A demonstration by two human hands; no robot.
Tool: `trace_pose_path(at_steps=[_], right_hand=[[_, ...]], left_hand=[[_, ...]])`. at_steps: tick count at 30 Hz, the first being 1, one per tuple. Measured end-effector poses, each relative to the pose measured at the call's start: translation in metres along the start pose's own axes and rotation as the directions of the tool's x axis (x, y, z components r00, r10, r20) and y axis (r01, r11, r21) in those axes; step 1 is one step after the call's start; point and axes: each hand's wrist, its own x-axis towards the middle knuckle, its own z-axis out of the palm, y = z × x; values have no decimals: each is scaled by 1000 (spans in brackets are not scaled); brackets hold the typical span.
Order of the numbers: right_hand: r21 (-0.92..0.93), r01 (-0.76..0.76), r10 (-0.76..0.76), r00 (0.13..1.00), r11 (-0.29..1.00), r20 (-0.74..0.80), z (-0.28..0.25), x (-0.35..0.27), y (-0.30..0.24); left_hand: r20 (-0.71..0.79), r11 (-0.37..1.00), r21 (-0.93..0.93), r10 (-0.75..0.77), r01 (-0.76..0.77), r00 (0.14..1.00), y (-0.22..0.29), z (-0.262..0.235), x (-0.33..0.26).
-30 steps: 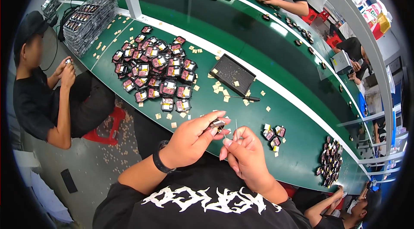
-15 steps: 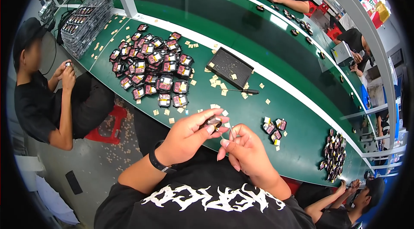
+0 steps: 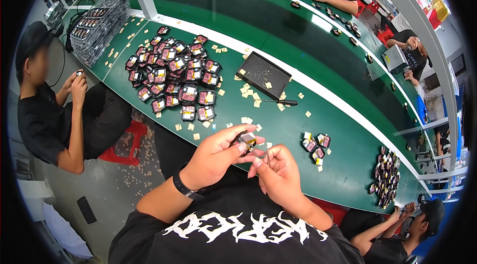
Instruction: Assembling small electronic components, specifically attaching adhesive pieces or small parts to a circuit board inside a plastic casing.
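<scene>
Well to the left of the black tray [image 3: 264, 74], a stack of clear plastic trays [image 3: 99, 30] rises with uneven edges, so a bump could shift its layers. Closer on the tray's left, the piled units [image 3: 171, 72] lie several deep on the green worktop [image 3: 348, 169]; a brushing sleeve might send loose ones sliding.

On the near side of the tray, the left hand [image 3: 217, 151] curls its thumb and fingers closed around one black-cased unit [image 3: 247, 140], raised in the air (a pale face and a yellow patch show on it). That grip seems to be mostly fingertips, so a hard sideways push could twist the unit loose.

Just right of that, also nearer the wearer than the tray, the right hand [image 3: 278, 172] pinches a thin metal tool [image 3: 268, 153] between thumb and forefinger. Whether its tip touches the unit I cannot tell; a slip could scratch the casing or jab the left fingertips close by.

The screwdriver [image 3: 287, 102] in front of the tray might roll if nudged. Far right of the tray, the dense heap [image 3: 385, 179] sits near the worktop's edge, where a knock could spill it.
</scene>
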Motion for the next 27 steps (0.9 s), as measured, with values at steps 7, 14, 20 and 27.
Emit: trace_pose_path(at_steps=[7, 14, 20, 27], right_hand=[[-9, 227, -227, 969, 974, -101, -10, 0, 7], [-698, 485, -496, 843, 528, 211, -5, 28, -27], [-706, 418, -441, 882, 572, 165, -12, 24, -18], [-616, 280, -312, 948, 737, 57, -9, 17, -17]], left_hand=[[-18, 999, -45, 6, -7, 1000, -5, -1, -1], [34, 957, 281, 69, -76, 997, -10, 1, -6], [-15, 929, 341, 157, -143, 987, -16, 2, -6], [10, 946, 304, 110, -107, 994, -22, -1, -2]])
